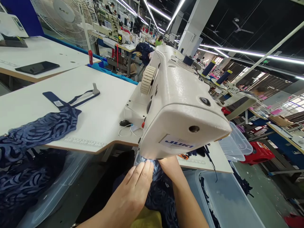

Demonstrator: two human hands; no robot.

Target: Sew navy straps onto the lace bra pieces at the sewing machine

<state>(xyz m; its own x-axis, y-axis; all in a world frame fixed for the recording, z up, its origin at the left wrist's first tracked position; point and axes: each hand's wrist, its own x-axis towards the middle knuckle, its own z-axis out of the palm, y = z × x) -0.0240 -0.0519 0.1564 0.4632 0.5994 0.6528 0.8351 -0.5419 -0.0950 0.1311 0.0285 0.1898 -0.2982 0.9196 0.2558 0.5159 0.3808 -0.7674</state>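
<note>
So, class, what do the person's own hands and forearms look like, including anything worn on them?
The left hand and the right hand, the latter partly hidden by the JUKI sewing machine, show no gloves. The left forearm and right forearm show no sleeves, cables or markings. A small dark item by the left forearm is cut off at the lower edge, possibly a wristband.
</note>
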